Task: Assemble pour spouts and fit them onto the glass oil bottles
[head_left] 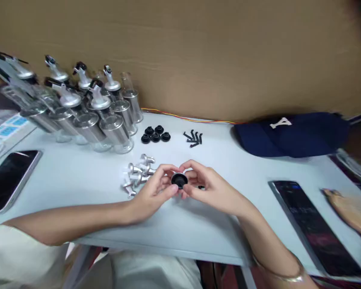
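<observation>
Together, mid-table: my left hand and right hand grip one round piece, thumbs at the near rim, fingers curled around its sides.

Round piece: black, hollow face toward me, silver rim showing; the two-sided pinch probably keeps it steady and its inside in view.

Under the right hand: a small dark bit, too hidden to identify.

Spouts: silver spouts heaped just beside my left fingers, seemingly for a short reach.

Stoppers and levers: five black stoppers beyond my left hand, thin black levers beyond my right, apart, apparently sorted by kind.

Bottles: metal-banded glass bottles crowd far left of my hands, several topped with silver pourers, perhaps bunched to save space.

Outer right: a navy hat beyond my right hand; a dark phone nearer me. Another phone lies well left.

Edges: the front edge runs beneath my forearms; a thin wire follows the back.

Open room: widest between right hand and hat; the heap tightens the left.
</observation>
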The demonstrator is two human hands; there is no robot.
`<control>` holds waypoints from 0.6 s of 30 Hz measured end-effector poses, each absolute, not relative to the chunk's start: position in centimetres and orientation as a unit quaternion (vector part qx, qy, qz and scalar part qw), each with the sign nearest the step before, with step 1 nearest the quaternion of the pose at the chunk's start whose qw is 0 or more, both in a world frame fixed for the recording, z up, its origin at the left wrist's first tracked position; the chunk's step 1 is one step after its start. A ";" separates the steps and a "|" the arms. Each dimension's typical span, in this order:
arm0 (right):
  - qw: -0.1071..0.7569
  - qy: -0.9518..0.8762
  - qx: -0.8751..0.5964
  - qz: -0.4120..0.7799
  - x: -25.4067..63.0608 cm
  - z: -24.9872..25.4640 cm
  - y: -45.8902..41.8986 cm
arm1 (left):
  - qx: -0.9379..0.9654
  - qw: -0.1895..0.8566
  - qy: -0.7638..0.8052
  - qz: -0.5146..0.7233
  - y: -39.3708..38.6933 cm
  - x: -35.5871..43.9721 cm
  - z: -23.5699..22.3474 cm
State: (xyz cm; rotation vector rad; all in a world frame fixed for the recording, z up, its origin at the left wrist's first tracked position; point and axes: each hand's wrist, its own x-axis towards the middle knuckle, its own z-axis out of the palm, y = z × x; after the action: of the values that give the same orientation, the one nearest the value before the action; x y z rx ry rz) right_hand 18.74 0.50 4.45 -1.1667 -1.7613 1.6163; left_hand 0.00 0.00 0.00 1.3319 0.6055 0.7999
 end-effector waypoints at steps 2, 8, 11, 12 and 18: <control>0.234 -0.648 -0.428 0.585 18.7 4.4 0.5 | 0.593 0.662 0.285 0.359 0.1 0.1 -0.4; 0.225 -0.671 -0.436 0.556 18.3 4.5 0.3 | 0.593 0.659 0.276 0.373 0.2 0.0 -0.6; 0.222 -0.679 -0.440 0.544 18.1 4.5 0.2 | 0.589 0.662 0.281 0.370 0.1 0.0 -0.7; 0.222 -0.680 -0.440 0.542 18.1 4.4 0.2 | 0.589 0.662 0.284 0.368 0.1 0.0 -0.7; 0.218 -0.687 -0.442 0.533 18.0 4.1 0.2 | 0.598 0.648 0.298 0.365 0.1 0.1 -0.7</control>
State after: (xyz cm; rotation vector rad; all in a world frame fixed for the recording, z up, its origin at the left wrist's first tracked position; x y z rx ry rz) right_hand 18.01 0.18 4.14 -1.2251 -1.9036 1.4761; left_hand 0.06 0.14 -0.71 1.3591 0.6782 0.8306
